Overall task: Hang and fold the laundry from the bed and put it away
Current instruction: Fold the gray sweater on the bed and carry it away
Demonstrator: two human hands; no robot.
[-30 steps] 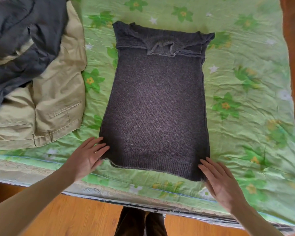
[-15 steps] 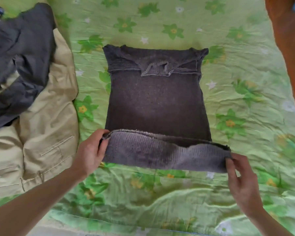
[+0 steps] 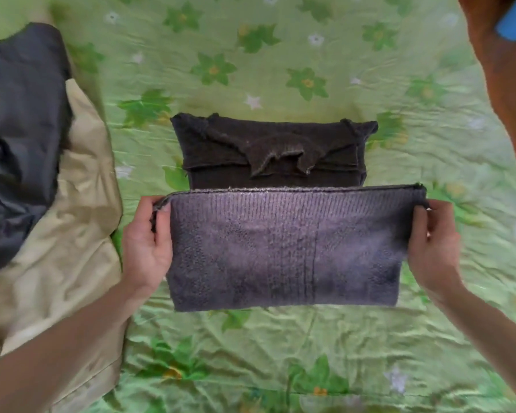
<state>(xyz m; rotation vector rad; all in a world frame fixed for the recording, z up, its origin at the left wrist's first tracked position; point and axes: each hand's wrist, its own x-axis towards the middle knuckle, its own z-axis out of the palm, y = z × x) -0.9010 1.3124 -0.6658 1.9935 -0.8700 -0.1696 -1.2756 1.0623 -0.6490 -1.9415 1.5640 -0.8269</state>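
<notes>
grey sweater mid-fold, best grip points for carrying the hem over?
Probably the two hem corners, pinched from the outer sides, as the left hand and right hand do now on the grey sweater. The hem edge is straight and taut between them, so the lifted flap stays flat.

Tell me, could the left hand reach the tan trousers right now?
Probably not yet: the left hand grips a corner of the dark grey knitted sweater. The tan trousers lie close beside it, nothing between, once it lets go.

We see the sweater [image 3: 268,156] at the middle of the bed [image 3: 310,353], its near half lifted. Trousers [image 3: 72,248] lie along the bed's left edge, a jacket [image 3: 21,114] on them.
</notes>
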